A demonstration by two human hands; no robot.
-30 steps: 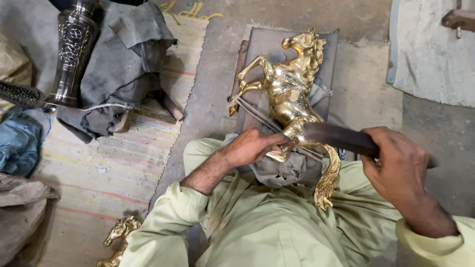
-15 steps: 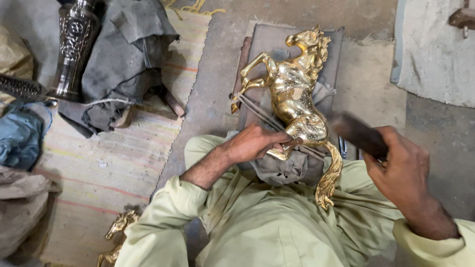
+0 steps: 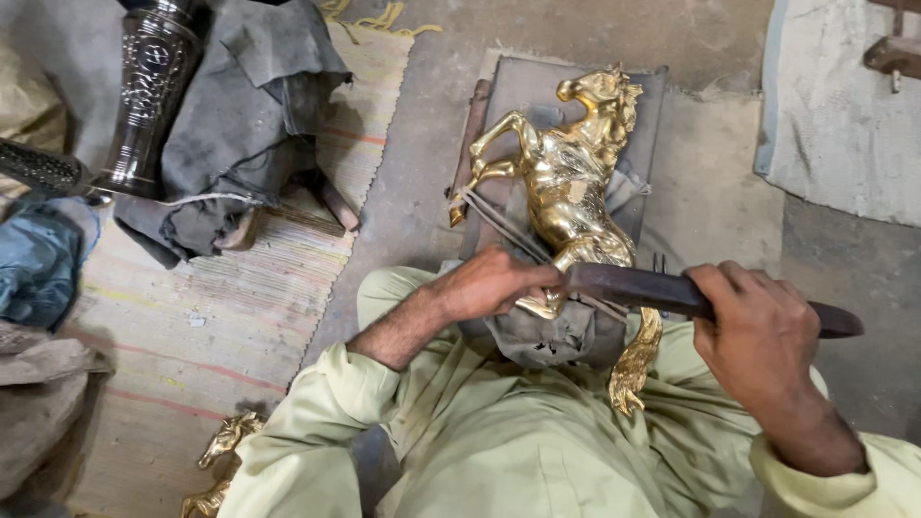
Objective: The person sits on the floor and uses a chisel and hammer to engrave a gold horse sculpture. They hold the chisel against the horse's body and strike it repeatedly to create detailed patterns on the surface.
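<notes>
A shiny brass rearing horse figure [image 3: 571,182] lies on a dark board [image 3: 518,96] and a grey cloth pad [image 3: 552,336] over my lap. My left hand [image 3: 489,283] grips a thin metal rod [image 3: 499,225] held against the horse's hind part. My right hand [image 3: 753,331] is closed around a dark wooden mallet-like stick [image 3: 633,286], whose end meets the rod near my left hand. The horse's tail [image 3: 635,364] hangs down between my arms.
A tall engraved dark metal vase [image 3: 149,91] stands at upper left beside a heap of grey cloth [image 3: 249,105]. A striped woven mat [image 3: 211,326] covers the floor on the left. A second small brass horse [image 3: 223,460] lies by my left elbow. A pale slab [image 3: 844,105] is at right.
My right hand swung the dark stick up and away to the right, then back down onto the rod by my left hand. The left hand and horse stayed put.
</notes>
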